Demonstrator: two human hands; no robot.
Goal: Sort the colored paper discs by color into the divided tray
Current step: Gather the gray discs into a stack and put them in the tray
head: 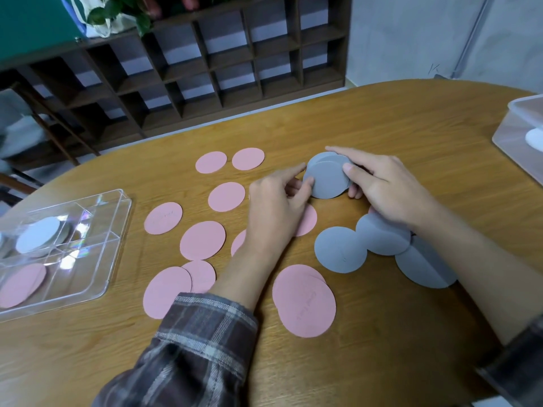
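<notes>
Early going, I'd judge. The clear plastic divided tray (119, 218) sits at the left edge of the oval wooden table (411, 127), and only two compartments hold anything. A few grey discs (38, 235) lie in a far one and a couple of pink discs (22, 284) in the near one.

Both grips are on a small stack of grey paper discs (327, 179) out in the middle of the table, well apart from the tray. My left grip (276, 210) pinches the stack's near-left edge with thumb and forefinger. My right grip (388, 192) clasps the opposite edge, thumb on top and fingers curled round the far side. The stack looks tilted up off the table; I can't tell how many discs it holds.

Most of the sorting is left. The loose pink paper discs (202, 240), ten or so with some overlapping, are spread between the tray and my arms. Three more loose grey paper discs (340, 249) overlap under my right forearm. I'd guess the grey is being gathered first, with pink to follow.
</notes>
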